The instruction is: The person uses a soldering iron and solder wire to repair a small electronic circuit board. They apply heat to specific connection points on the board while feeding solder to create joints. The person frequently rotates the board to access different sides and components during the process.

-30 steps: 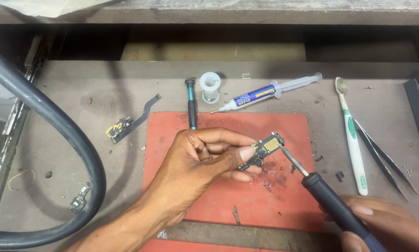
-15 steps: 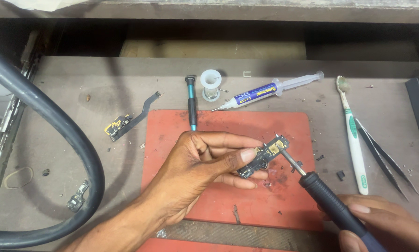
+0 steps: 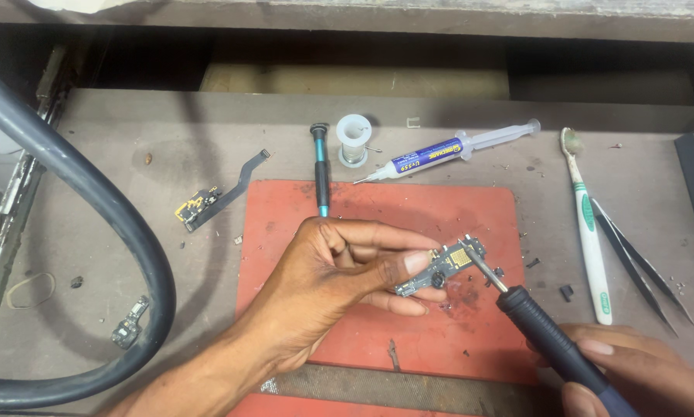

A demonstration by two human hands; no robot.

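My left hand (image 3: 339, 270) pinches a small dark circuit board (image 3: 439, 266) between thumb and fingers, just above the red work mat (image 3: 408, 208). My right hand (image 3: 632, 371), at the lower right corner, grips a soldering iron (image 3: 548, 336) with a dark handle. Its metal tip touches the gold-coloured right end of the board.
Behind the mat lie a black-and-teal screwdriver (image 3: 320, 166), a solder spool (image 3: 354, 139) and a flux syringe (image 3: 447, 150). A toothbrush (image 3: 586, 224) and black tweezers (image 3: 632, 262) lie at the right. A thick grey hose (image 3: 123, 232) curves on the left, near a flex-cable part (image 3: 208, 201).
The left hand has tilted and shifted the board slightly, and the iron's tip has stayed at the board's right end. The view has drifted a little.
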